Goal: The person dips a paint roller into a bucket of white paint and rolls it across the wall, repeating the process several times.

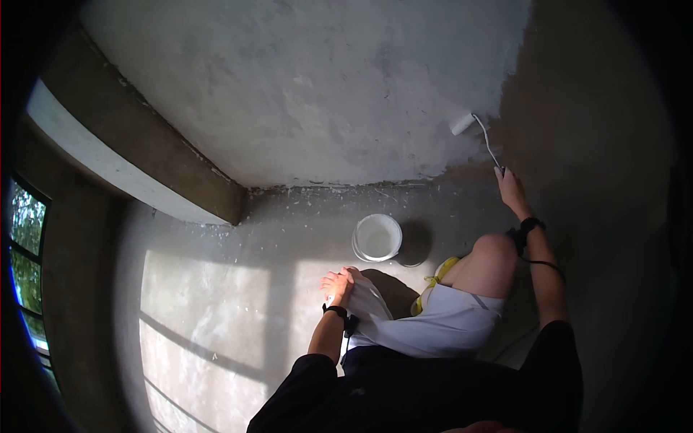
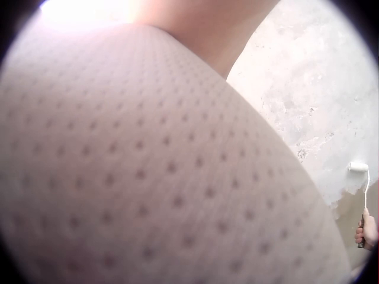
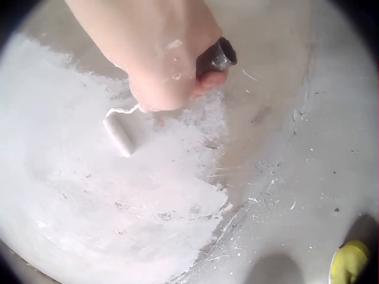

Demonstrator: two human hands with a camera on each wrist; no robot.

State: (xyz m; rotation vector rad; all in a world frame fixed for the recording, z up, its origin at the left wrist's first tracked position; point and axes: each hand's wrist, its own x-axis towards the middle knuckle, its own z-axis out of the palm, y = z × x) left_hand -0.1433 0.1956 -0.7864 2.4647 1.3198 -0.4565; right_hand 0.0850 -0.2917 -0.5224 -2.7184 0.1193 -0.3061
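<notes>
In the head view my right hand (image 1: pixel 511 189) grips the dark handle (image 3: pixel 217 58) of a paint roller (image 1: pixel 463 124), its bent wire frame reaching up to the white sleeve. The roller lies against the wall (image 1: pixel 346 86), on the pale coated part close to the bare brown edge. From the right wrist, the roller's white sleeve (image 3: pixel 119 136) shows below the hand (image 3: pixel 169 71). My left hand (image 1: pixel 338 286) rests on my knee with its fingers extended. Perforated white fabric (image 2: pixel 148 154) of the shorts fills most of the left wrist view.
A white bucket (image 1: pixel 377 238) stands on the floor (image 1: pixel 238 289) between my knees and the wall. White specks dot the floor along the wall's foot. A yellow shoe (image 1: pixel 432 285) is under my right leg. A ledge (image 1: pixel 144 137) juts out at left, near a window (image 1: pixel 29 260).
</notes>
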